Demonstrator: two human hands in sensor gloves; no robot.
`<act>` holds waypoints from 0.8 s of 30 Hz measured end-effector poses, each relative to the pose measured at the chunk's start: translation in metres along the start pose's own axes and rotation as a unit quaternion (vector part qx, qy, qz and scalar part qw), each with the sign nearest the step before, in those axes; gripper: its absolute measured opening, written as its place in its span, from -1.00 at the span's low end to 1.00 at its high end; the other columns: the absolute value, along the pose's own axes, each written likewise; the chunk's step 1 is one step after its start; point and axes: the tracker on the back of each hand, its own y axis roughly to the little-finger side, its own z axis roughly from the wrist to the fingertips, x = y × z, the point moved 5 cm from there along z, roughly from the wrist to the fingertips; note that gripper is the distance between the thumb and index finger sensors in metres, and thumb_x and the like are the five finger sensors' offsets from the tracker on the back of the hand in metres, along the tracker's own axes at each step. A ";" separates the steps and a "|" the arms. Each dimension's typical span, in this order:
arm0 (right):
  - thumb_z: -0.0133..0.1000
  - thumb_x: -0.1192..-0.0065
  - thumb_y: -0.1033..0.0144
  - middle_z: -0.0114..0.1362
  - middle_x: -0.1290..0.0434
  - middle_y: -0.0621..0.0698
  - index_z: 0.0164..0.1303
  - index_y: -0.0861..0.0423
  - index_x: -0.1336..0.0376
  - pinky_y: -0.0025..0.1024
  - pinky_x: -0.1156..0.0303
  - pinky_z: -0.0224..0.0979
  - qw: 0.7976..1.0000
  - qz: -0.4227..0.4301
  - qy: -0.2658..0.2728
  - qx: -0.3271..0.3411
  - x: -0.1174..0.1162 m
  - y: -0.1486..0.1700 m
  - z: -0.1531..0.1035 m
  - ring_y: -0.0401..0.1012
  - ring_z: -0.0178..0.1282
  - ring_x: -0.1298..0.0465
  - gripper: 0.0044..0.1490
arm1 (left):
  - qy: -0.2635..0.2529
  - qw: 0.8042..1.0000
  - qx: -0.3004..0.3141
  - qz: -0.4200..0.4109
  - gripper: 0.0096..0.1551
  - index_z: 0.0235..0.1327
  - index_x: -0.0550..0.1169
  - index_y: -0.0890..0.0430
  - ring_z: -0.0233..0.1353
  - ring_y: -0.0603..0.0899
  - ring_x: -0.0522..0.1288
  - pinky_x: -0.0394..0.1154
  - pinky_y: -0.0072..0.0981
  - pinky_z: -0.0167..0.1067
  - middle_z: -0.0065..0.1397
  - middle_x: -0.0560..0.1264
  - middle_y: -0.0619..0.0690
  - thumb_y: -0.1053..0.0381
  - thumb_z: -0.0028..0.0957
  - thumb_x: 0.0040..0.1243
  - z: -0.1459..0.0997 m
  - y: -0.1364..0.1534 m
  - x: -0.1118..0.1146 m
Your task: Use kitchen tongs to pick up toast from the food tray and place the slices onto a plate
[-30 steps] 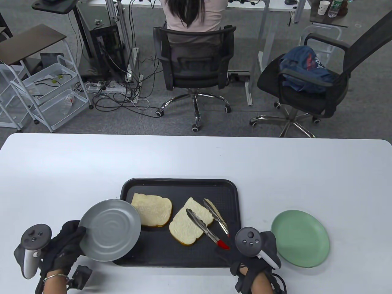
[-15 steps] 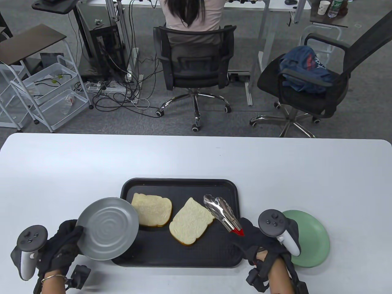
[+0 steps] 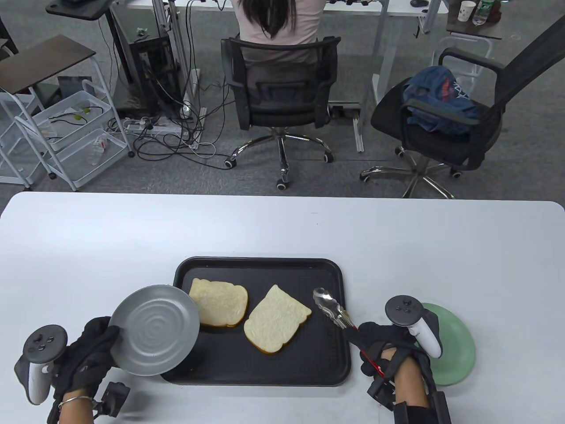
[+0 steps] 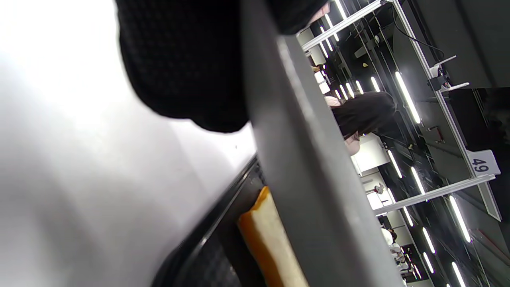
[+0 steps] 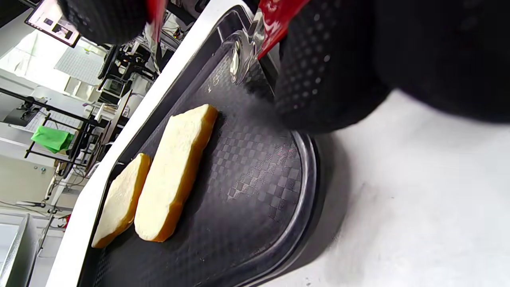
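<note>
**Tongs gripped, two slices on the tray**

Left hand (image 3: 86, 353) sits at the near left of the white surface (image 3: 282, 229), its gloved fingers curled round the rim of a grey plate (image 3: 153, 330). That plate is lifted and tilted, and it overhangs the near left corner of the black food tray (image 3: 260, 267). In the left wrist view the plate's edge (image 4: 303, 159) crosses the frame, with a crust of toast (image 4: 267, 239) below it on the tray.

Two slices lie flat on the tray, just apart: the left slice (image 3: 218, 302) partly tucked under the grey plate's edge, the right slice (image 3: 276, 320) near the middle.

Kitchen tongs (image 3: 331, 307) come next, metal tips close together over the tray's right part, not touching either slice. Their red-lined handles run back into the right hand (image 3: 382, 342), whose fingers wrap round them at the tray's near right corner. The right wrist view shows the glove (image 5: 330, 67) closed about the red handle.

A green plate (image 3: 454, 340) rests on the surface at far right, partly hidden by that hand.
</note>
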 end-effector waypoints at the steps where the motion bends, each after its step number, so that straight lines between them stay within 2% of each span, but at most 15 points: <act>1: 0.00 -0.15 -0.17 -0.06 -0.46 0.58 0.30 0.57 -0.07 -0.07 -0.62 -0.55 1.000 -0.001 -0.002 -0.002 -0.001 0.000 0.002 0.12 -0.53 -0.63 0.12 | 0.000 1.000 0.000 0.000 -0.44 0.48 0.31 0.18 -0.15 0.03 0.79 0.81 -0.49 -0.25 0.20 0.62 0.10 0.01 0.28 0.06 0.000 0.000 0.000; 3: 0.00 -0.15 -0.17 -0.06 -0.47 0.57 0.30 0.55 -0.08 -0.08 -0.62 -0.54 1.000 0.002 -0.008 0.002 -0.005 0.000 0.009 0.11 -0.53 -0.63 0.10 | -0.001 1.000 -0.001 0.001 -0.44 0.48 0.31 0.18 -0.15 0.04 0.79 0.81 -0.48 -0.25 0.20 0.62 0.10 0.01 0.28 0.06 0.000 0.000 0.000; 10: -0.01 -0.19 -0.19 -0.11 -0.51 0.51 0.24 0.50 -0.17 -0.09 -0.61 -0.57 0.997 0.014 -0.079 0.007 -0.030 -0.006 0.026 0.10 -0.56 -0.63 0.04 | 0.002 1.000 -0.002 0.003 -0.44 0.48 0.31 0.18 -0.15 0.04 0.79 0.81 -0.48 -0.25 0.20 0.62 0.10 0.01 0.28 0.06 0.000 0.000 0.000; 16: -0.05 -0.23 -0.23 -0.15 -0.53 0.46 0.21 0.44 -0.23 -0.10 -0.61 -0.58 0.994 -0.028 -0.102 0.001 -0.047 -0.017 0.031 0.08 -0.59 -0.63 0.02 | 0.004 1.000 -0.004 0.007 -0.44 0.48 0.31 0.18 -0.15 0.04 0.79 0.81 -0.48 -0.25 0.20 0.62 0.10 0.01 0.28 0.06 0.001 0.002 0.001; 20: -0.03 -0.24 -0.18 -0.19 -0.56 0.40 0.18 0.39 -0.27 -0.10 -0.62 -0.59 0.992 -0.057 -0.115 0.003 -0.057 -0.020 0.033 0.07 -0.61 -0.64 -0.07 | 0.004 1.000 -0.004 0.007 -0.44 0.48 0.31 0.18 -0.15 0.04 0.79 0.81 -0.48 -0.25 0.20 0.62 0.11 0.02 0.28 0.06 0.001 0.002 0.001; 24: -0.01 -0.26 -0.13 -0.21 -0.58 0.39 0.17 0.40 -0.29 -0.10 -0.62 -0.59 0.991 -0.073 -0.112 0.011 -0.056 -0.022 0.031 0.07 -0.63 -0.65 -0.11 | 0.008 1.000 -0.001 0.006 -0.44 0.48 0.31 0.18 -0.15 0.04 0.79 0.81 -0.48 -0.25 0.21 0.62 0.10 0.02 0.28 0.06 0.001 0.002 0.003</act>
